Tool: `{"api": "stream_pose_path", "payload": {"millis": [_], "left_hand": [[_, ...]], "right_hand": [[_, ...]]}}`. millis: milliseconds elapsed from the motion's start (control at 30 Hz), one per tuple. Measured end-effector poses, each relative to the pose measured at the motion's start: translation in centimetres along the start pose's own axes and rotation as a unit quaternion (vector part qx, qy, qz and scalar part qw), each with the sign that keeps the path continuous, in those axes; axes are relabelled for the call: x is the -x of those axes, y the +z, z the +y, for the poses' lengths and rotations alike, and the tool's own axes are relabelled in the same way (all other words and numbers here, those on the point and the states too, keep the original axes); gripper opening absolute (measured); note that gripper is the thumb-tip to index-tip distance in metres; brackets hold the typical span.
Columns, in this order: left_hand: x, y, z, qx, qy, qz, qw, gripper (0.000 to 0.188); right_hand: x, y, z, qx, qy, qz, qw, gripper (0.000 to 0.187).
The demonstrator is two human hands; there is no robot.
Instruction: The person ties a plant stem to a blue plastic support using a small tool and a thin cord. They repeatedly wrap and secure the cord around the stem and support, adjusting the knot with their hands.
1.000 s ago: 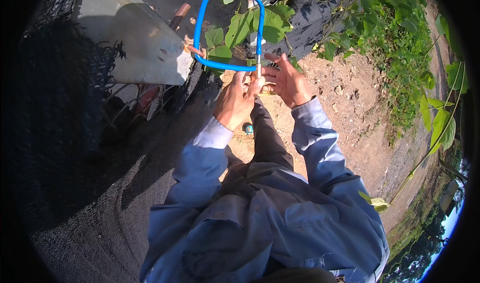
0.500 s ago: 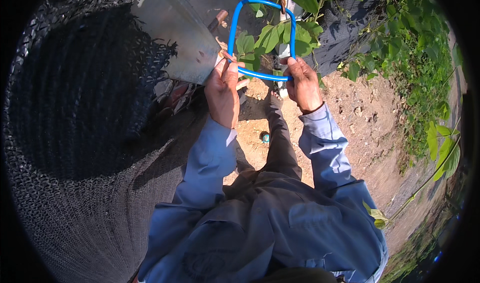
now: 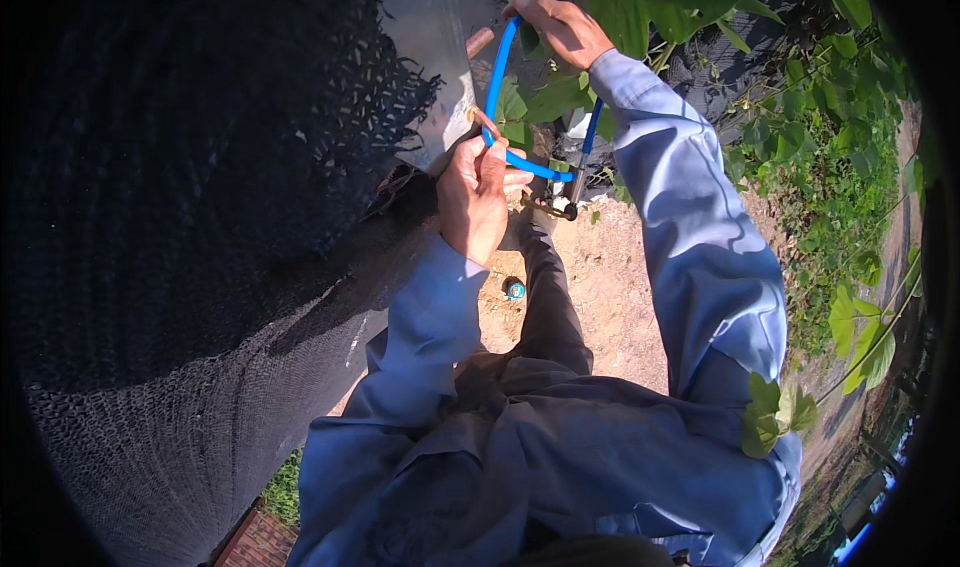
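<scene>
L hand pinches w/ thumb and fingers the near left part of the blue cable, just beside a rusty rod. R hand has its fingers bent at the far part of same cable; exact grip is partly hidden. The cable makes a loop btwn hands, w/ a metal end at near right. Left: grey sheet, black net. Far right: green leaves.
</scene>
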State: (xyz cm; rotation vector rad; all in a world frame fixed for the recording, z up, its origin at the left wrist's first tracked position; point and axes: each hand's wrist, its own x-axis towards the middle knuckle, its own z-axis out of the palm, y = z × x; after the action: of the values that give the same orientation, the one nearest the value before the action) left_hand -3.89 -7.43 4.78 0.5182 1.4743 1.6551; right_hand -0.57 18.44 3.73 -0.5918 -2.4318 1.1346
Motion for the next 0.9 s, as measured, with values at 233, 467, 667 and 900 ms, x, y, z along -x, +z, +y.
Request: {"api": "stream_pose_path", "payload": {"millis": [233,467,667,900], "left_hand": [[0.8,0.4,-0.2,-0.058,0.012,0.017,0.998,0.024],[1.7,-1.5,-3.0,-0.144,0.137,0.0,0.98,0.019],[1.3,-0.9,0.1,-0.127,0.034,-0.009,0.991,0.033],[1.5,1.8,-3.3,0.102,-0.005,-0.003,0.995,0.042]], "right_hand": [[-0.3,2.8,-2.1,0.232,0.037,0.001,0.972,0.053],[1.5,-1.8,-4.6,0.077,-0.107,-0.099,0.986,0.055],[3.6,-0.7,-5.1,0.22,-0.125,-0.113,0.961,0.042],[4.2,0.2,-5.8,0.193,-0.069,-0.114,0.972,0.042]]}}
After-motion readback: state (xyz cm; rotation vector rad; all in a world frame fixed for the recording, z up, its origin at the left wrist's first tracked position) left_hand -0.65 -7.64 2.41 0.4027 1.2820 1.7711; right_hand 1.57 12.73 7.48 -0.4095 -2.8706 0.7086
